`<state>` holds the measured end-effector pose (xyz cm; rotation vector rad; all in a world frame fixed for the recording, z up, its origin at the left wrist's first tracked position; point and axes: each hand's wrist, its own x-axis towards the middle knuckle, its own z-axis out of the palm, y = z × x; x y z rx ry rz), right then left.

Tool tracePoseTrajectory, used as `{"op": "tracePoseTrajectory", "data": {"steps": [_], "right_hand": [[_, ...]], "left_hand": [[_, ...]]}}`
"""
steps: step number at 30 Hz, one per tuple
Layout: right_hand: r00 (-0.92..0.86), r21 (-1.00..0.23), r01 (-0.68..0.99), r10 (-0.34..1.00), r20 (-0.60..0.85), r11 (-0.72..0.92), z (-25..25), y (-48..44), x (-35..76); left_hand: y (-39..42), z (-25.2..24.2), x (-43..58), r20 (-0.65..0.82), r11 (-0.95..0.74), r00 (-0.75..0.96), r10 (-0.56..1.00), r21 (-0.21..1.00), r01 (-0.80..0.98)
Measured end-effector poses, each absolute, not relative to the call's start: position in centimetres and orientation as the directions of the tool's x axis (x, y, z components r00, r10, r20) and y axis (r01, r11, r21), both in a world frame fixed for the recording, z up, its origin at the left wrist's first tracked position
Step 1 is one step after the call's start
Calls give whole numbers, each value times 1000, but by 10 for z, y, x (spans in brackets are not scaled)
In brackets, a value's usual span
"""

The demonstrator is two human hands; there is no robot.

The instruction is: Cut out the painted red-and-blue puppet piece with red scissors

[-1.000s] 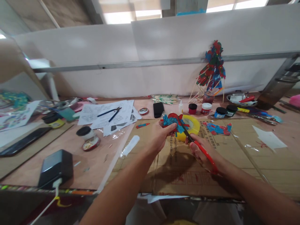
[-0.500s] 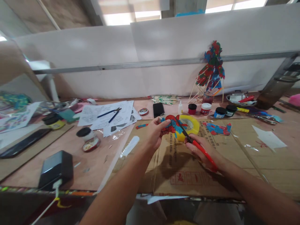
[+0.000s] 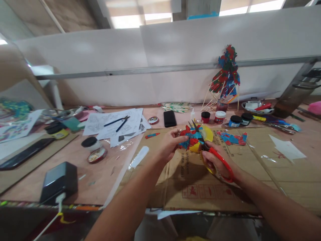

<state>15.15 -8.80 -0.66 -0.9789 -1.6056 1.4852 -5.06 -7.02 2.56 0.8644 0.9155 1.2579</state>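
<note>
My left hand (image 3: pixel 172 144) pinches a red and blue painted cutout (image 3: pixel 190 139) above the cardboard sheet (image 3: pixel 175 187). In my right hand (image 3: pixel 213 160) are scissors (image 3: pixel 220 164) with red handles. Their dark blades are parted and lie at the cutout's right side. A roll of yellow tape (image 3: pixel 208 134) rests on the cardboard behind and below the cutout, partly hidden by it and the scissors. Another red and blue cutout (image 3: pixel 233 138) lies flat to the right. A small red and blue strip (image 3: pixel 152 135) is to the left of my left hand.
Paint jars (image 3: pixel 220 117) and a black phone (image 3: pixel 170 118) line the back. Painted figures on sticks (image 3: pixel 227 73) stand in a cup. Dark pliers (image 3: pixel 116 121) lie on printed sheets (image 3: pixel 95 124) at left. A black box with a cable (image 3: pixel 60 182) sits near the front edge.
The cutout has been turned in my left hand, showing more of its red and blue surface. The scissors have opened wider, with their blades now pointing more steeply up and away.
</note>
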Motion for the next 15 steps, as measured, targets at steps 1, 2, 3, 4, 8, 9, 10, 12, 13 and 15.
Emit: {"op": "tracePoseTrajectory", "data": {"steps": [1, 2, 3, 4, 8, 9, 10, 12, 13, 15], "right_hand": [[-445, -997, 56, 895, 15, 45, -7, -88, 152], [-450, -997, 62, 893, 17, 50, -7, -88, 152], [-457, -996, 71, 889, 19, 57, -7, -88, 152], [-460, -995, 78, 888, 22, 65, -8, -88, 153], [-468, -992, 85, 883, 42, 92, -11, -86, 156], [-478, -992, 86, 878, 43, 95, -11, -86, 156], [-491, -992, 87, 870, 38, 93, -12, -85, 157], [-520, -993, 86, 854, 20, 76, -13, -85, 157], [-532, -995, 83, 847, 9, 62, -13, -85, 157], [-530, -996, 83, 848, -7, 44, -12, -85, 157]], "left_hand": [[-71, 26, -50, -85, 108, 79, 993, 921, -375], [-72, 26, -49, -80, 103, 78, 994, 926, -362], [-73, 27, -49, -75, 97, 76, 994, 930, -354], [-73, 27, -49, -70, 91, 75, 995, 932, -351], [-73, 28, -50, -52, 69, 57, 997, 935, -349], [-73, 27, -50, -54, 69, 54, 997, 935, -349], [-72, 26, -51, -57, 72, 54, 997, 934, -349], [-71, 25, -52, -66, 80, 54, 996, 937, -341], [-71, 24, -52, -67, 81, 53, 996, 939, -333], [-70, 23, -53, -60, 72, 48, 997, 947, -312]]}}
